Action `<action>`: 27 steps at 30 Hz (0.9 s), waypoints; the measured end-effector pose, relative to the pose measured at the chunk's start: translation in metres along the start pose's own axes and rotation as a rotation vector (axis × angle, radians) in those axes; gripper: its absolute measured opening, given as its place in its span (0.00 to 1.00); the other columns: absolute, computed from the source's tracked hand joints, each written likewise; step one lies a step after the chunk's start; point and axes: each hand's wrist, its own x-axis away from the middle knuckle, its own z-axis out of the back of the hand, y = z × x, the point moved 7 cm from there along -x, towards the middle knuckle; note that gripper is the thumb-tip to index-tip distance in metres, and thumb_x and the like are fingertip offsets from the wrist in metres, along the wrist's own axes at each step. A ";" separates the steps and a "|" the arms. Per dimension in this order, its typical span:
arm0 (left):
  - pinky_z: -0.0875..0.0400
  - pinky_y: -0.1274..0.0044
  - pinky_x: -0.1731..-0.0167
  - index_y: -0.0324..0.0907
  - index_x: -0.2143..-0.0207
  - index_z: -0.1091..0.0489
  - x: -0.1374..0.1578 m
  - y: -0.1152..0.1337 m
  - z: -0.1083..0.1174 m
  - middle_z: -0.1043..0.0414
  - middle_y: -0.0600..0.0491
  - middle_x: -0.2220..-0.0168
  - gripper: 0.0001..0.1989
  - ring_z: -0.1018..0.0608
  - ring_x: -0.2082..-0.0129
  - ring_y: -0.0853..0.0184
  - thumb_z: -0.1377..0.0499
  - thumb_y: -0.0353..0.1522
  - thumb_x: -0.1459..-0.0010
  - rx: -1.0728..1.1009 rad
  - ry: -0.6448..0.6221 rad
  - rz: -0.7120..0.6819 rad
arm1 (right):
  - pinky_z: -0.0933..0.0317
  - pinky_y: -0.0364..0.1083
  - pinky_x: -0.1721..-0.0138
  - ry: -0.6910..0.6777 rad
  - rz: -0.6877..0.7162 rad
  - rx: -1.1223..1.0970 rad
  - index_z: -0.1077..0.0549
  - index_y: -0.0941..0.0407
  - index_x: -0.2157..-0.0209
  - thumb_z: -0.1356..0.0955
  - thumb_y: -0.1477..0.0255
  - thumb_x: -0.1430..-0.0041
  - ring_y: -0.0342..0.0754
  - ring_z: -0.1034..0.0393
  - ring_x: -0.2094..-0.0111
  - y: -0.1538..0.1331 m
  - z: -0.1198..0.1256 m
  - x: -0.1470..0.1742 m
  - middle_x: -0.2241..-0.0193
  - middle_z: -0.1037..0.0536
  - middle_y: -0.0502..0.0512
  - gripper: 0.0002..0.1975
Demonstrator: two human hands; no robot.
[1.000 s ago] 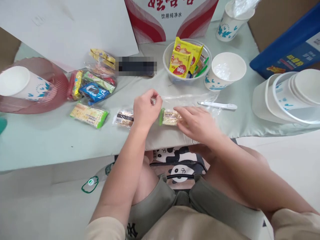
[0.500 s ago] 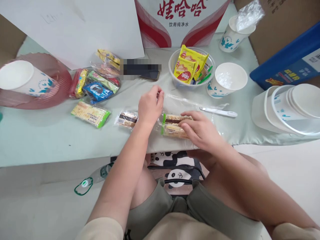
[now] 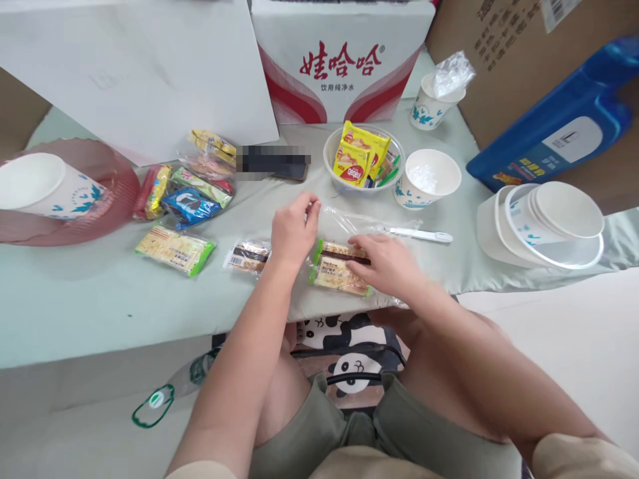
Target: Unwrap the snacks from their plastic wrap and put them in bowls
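Note:
My left hand [image 3: 295, 229] is over the table with its fingers curled and the tips pressed together. Whatever they may pinch is too small or hidden to make out. Beneath that hand lies a clear-wrapped snack bar [image 3: 247, 256] with a barcode. My right hand [image 3: 387, 263] rests its spread fingers on the right part of two green-edged soda biscuit packs. The front soda biscuit pack [image 3: 337, 276] lies face up, against the dark-striped back pack [image 3: 344, 250]. A clear plastic bag [image 3: 344, 219] spreads behind and around them.
A white-handled knife [image 3: 422, 235] lies behind my right hand. Farther back stand a bowl [image 3: 332, 179] of yellow wafer packs and paper cups [image 3: 429, 179]. To the left are another biscuit pack [image 3: 174, 249], assorted snacks [image 3: 194, 203] and a pink tray [image 3: 120, 206]. White tubs [image 3: 492, 229] stand right.
The view has shifted, showing more of the back boxes. The front biscuit pack shows more of its printed face. My right hand stays on the packs; my left hand keeps its curled shape.

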 end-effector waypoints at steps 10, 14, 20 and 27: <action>0.33 0.75 0.64 0.45 0.60 0.25 -0.003 -0.003 0.002 0.20 0.52 0.67 0.11 0.22 0.68 0.65 0.46 0.36 0.31 -0.001 0.022 0.015 | 0.35 0.56 0.51 0.034 0.113 0.093 0.30 0.55 0.40 0.29 0.61 0.39 0.64 0.26 0.48 -0.017 -0.012 0.011 0.50 0.21 0.64 0.27; 0.32 0.74 0.61 0.46 0.59 0.25 -0.002 -0.002 0.002 0.20 0.52 0.65 0.11 0.21 0.65 0.63 0.47 0.35 0.31 0.000 0.025 0.017 | 0.34 0.54 0.58 0.079 0.092 0.126 0.32 0.55 0.39 0.31 0.64 0.38 0.60 0.26 0.54 -0.021 -0.015 0.023 0.50 0.25 0.65 0.26; 0.32 0.72 0.60 0.47 0.59 0.24 -0.001 -0.001 0.004 0.20 0.51 0.64 0.09 0.21 0.63 0.62 0.46 0.34 0.31 0.008 0.001 0.069 | 0.38 0.49 0.68 0.142 0.030 0.098 0.28 0.53 0.50 0.34 0.68 0.37 0.55 0.26 0.60 -0.022 -0.010 0.045 0.47 0.27 0.64 0.14; 0.34 0.72 0.63 0.47 0.61 0.24 -0.004 -0.008 0.011 0.21 0.50 0.66 0.08 0.22 0.65 0.60 0.44 0.32 0.32 0.027 -0.007 0.118 | 0.34 0.50 0.64 0.160 -0.020 -0.261 0.36 0.51 0.61 0.34 0.72 0.43 0.53 0.25 0.64 -0.006 -0.007 0.067 0.61 0.20 0.55 0.08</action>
